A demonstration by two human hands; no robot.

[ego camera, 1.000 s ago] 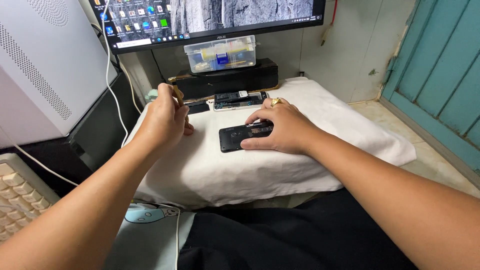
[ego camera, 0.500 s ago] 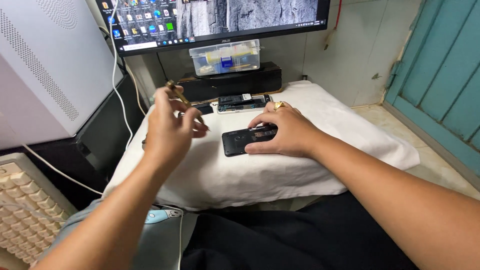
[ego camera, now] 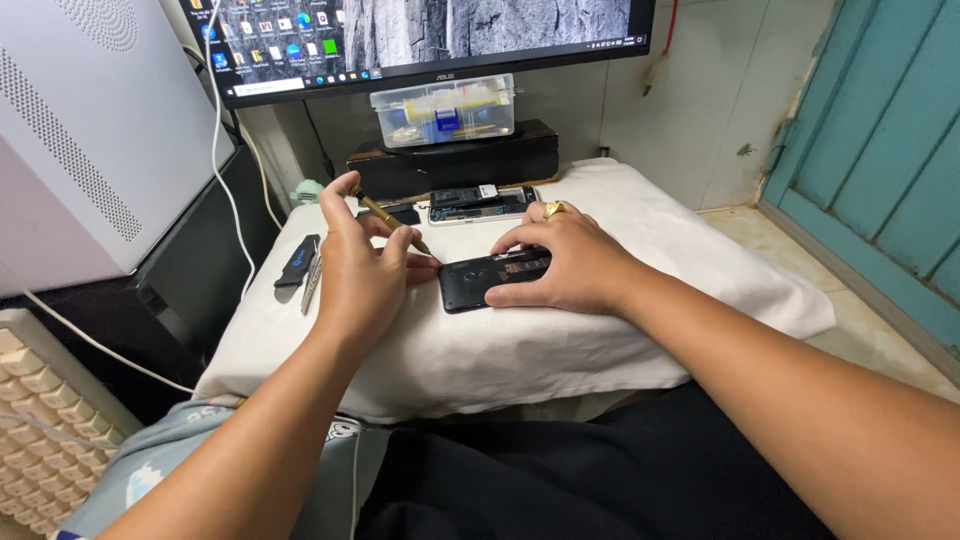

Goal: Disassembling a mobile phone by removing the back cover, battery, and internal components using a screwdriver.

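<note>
At the middle of the white pad (ego camera: 600, 350) lies the opened phone (ego camera: 470, 285), pinned flat under my right hand (ego camera: 565, 265). My left hand (ego camera: 360, 275) pinches a brass screwdriver (ego camera: 392, 223), tip just beside the phone's left edge.

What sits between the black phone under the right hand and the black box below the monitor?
In the head view, a second opened phone lies on the white cushion between the black phone held by the right hand and the black box.
</note>
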